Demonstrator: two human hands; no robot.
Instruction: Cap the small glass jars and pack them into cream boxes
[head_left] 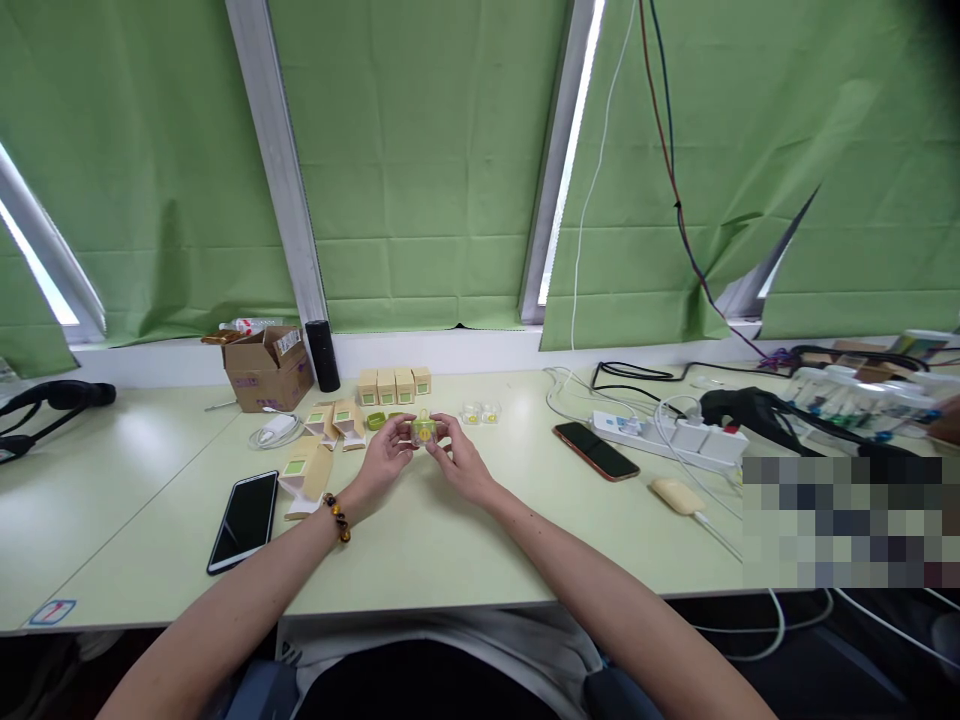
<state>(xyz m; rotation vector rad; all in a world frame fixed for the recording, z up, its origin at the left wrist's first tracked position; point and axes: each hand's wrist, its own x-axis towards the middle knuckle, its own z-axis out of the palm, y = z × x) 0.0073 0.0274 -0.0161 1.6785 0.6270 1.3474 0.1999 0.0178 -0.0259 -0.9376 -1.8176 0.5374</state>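
1. One phone (244, 522) lies on the table (420, 565), left of the left forearm; brown box (259, 375) behind it, near the wall.
2. Three cartons (306, 470), flaps out, sit between phone and left hand. Four boxes (386, 387) stand in a row farther back; green parts (376, 421) lie in front of them.
3. Left hand (385, 458): grip closed on the left side of the clear piece, fingertips and thumb together on it. Beads (337, 518) at wrist.
4. Clear piece (424, 431): held between both hands, forward of the person's middle. Whether its base touches the table, cannot tell. Step in hand, judged: two-handed handling of this piece. Next move would call for light, even finger pressure, one side steadied while the other shifts. Yellow-green nub points up and away from the person; long axis hard to read, probably along the nub.
5. Right hand (463, 465): grip closed on the piece's right side, thumb nearest the person.
6. Two clear cups (481, 413) beyond the right hand, side by side, apart from it. Farther right: dark phone (596, 451), power strip (667, 441).
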